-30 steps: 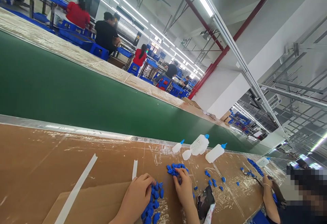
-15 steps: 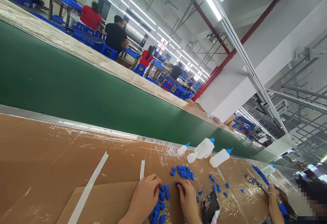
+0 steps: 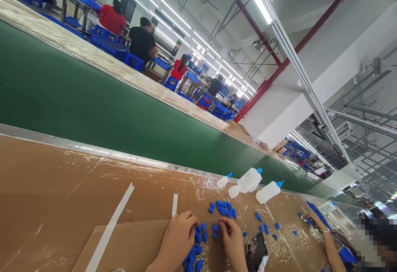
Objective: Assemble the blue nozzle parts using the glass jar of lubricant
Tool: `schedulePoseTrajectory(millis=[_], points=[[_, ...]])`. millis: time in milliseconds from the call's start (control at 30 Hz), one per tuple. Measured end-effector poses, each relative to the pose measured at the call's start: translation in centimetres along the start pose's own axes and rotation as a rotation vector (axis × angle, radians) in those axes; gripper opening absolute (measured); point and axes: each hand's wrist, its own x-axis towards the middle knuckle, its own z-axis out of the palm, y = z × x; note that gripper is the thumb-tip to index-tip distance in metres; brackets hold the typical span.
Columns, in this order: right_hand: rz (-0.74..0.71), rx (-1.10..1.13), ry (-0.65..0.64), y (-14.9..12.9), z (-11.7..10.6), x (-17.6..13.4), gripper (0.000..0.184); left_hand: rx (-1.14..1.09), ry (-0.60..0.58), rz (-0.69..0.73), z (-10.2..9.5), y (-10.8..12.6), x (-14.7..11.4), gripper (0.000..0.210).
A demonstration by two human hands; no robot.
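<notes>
Left hand (image 3: 179,239) curled over blue caps (image 3: 194,249); right hand (image 3: 231,239) fingertips pinched near loose cap (image 3: 215,227); grip unclear.

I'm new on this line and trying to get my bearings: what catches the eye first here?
The wide green conveyor belt runs across the view, beyond the brown worktop. Near the bottom, the left hand rests on blue plastic pieces, the right hand beside it. White squeeze bottles lie behind.

Matt brown cardboard worktop (image 3: 62,189), glossy blue plastic pieces (image 3: 226,209), smooth white plastic bottles (image 3: 268,191), matt green belt (image 3: 77,106)
</notes>
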Motion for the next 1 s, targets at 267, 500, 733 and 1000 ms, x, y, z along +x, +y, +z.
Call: schedulePoseTrajectory(millis=[267, 500, 733, 1000], points=[[0.007, 0.069, -0.073, 0.3, 0.3, -0.8, 0.033, 0.006, 0.004, 0.014, 0.3, -0.1, 0.0, 0.038], [0.008, 0.097, -0.106, 0.3, 2.0, -0.6, 0.040, 0.012, 0.006, 0.018, 0.2, -0.1, 0.0, 0.037], [0.007, 0.094, -0.142, -1.3, 0.0, -1.7, 0.035, 0.011, -0.017, 0.008, -0.1, 0.3, 0.0, 0.038], [-0.001, 0.084, -0.180, -1.4, 0.0, -2.4, 0.027, 0.022, -0.010, 0.001, 0.1, 0.0, -0.1, 0.038]])
